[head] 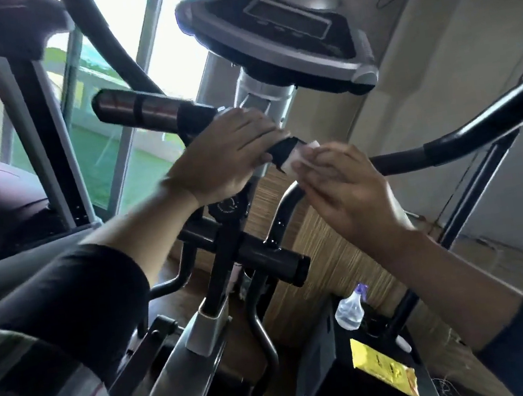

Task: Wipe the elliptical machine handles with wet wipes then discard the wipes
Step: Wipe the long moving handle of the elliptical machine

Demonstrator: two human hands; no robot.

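Wipe (408, 132), white and crumpled, sits at the fingertips of the right hand (350, 191), pressed against the torn black foam of the elliptical's fixed handle (284, 153); whether the fingers pinch it or only press it flat cannot be told through the motion blur. The left hand (226, 155) curls over the same handle just beside it, gripping the bar where the foam ends. Further left the handle runs into a smooth, shiny metal sensor section (138, 109) with a dark end cap. Both forearms wear dark sleeves.

Above the hands hangs the console (280, 35), a grey plastic shell around a dark rectangular screen, mounted on a silver post. A curved black moving arm (467, 129) sweeps across on the right.

Lower down, a clear plastic spray bottle (350, 311) with a purple nozzle stands on a black table (326, 368), near a flat yellow packet (386, 372). Behind lies a woven, straw-coloured mat, cream walls and a tall window (135, 43) showing green lawn outside.
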